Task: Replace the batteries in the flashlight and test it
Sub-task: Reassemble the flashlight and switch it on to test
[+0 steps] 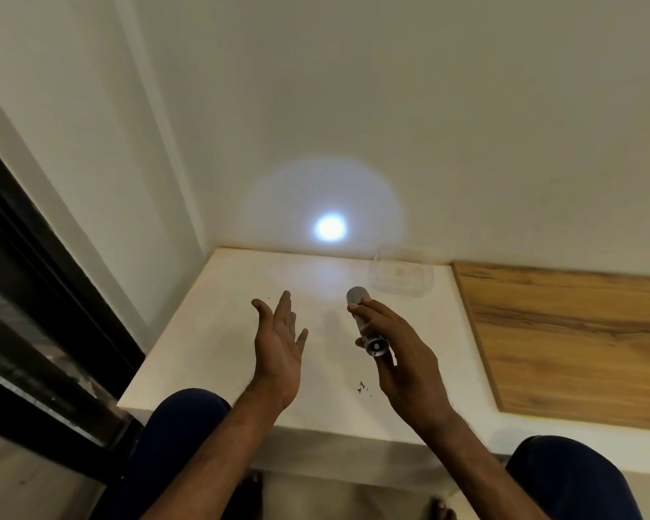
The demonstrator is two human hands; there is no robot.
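Now I see my right hand [398, 347] with its fingers wrapped tight around the silver flashlight [366, 324], held up over the white table [218, 332] with its front end aimed at the wall [428, 125], where a bright round spot of light [330, 227] glows with a softer ring around it. My left hand [280, 339] is beside it, well apart from the flashlight, with its fingers spread and nothing in them. At the back of the table, near the wall, sits a clear plastic box [400, 273], and I cannot tell what is inside it.
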